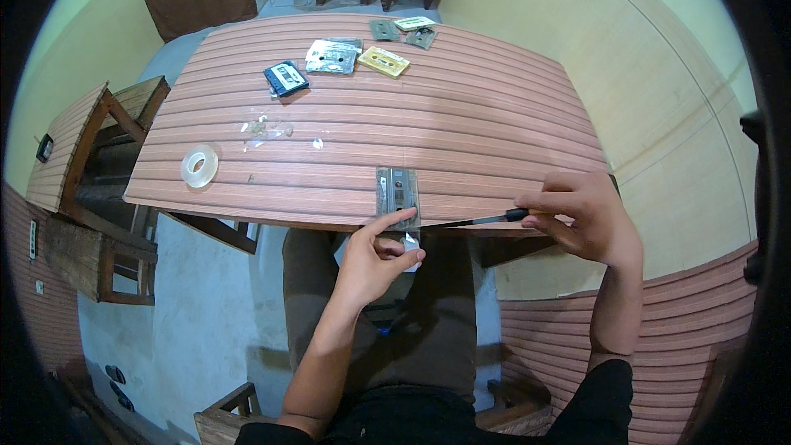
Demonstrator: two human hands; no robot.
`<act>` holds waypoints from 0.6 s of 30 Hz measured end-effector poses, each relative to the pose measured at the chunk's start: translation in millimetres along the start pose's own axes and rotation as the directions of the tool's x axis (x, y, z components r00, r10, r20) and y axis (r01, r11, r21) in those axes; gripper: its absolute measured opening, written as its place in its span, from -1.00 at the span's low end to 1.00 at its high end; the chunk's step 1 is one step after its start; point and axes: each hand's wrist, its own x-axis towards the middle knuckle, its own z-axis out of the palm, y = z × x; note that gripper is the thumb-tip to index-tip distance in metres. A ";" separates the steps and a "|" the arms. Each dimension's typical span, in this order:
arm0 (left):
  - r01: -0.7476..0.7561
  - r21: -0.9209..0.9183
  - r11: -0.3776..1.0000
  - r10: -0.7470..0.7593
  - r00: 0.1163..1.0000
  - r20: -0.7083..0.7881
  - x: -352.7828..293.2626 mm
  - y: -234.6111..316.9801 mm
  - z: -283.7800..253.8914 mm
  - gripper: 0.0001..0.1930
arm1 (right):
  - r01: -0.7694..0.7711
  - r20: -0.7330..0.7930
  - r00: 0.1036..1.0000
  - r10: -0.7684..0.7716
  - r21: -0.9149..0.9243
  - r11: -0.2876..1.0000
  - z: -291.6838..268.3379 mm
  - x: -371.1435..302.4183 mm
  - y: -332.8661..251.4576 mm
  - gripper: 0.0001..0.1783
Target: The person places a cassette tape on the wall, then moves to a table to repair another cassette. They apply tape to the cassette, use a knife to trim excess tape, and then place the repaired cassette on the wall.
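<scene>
A grey cassette tape (397,189) lies at the table's near edge, straight in front of me. My left hand (371,268) grips its near end, index finger stretched along the top and the other fingers curled below the edge. By the thumb a small whitish, partly see-through piece (410,241) shows; how it is attached I cannot tell. From the right, my right hand (577,213) pinches a slim tool with a long dark shaft (474,221) and a dark handle, looking like a screwdriver. Its tip points left and meets the cassette's near right corner; exact contact is unclear.
A clear tape roll (199,166) lies at the left. Beyond it are crumpled clear scraps (265,130), a blue cassette (286,79), pale cassettes (331,58), a yellow cassette (384,62) and several more (414,24). A wooden bench (107,239) stands left; a wall (659,132) runs right.
</scene>
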 end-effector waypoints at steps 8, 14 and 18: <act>0.074 0.121 0.990 -0.074 0.997 -0.005 -1.5 12.9 -4.3 -0.28 | 0.228 0.087 0.974 -0.211 -0.333 0.915 2.6 33.5 -26.4 -0.64; 0.068 0.128 0.989 -0.070 0.997 0.011 1.2 11.6 -5.5 -0.25 | 0.373 0.207 0.927 -0.314 -0.406 0.834 2.7 46.2 -45.5 -0.54; 0.088 0.116 0.989 -0.092 0.995 0.029 2.0 12.0 -8.8 -0.24 | 0.405 0.295 0.907 -0.301 -0.416 0.814 18.0 47.2 -49.6 -0.49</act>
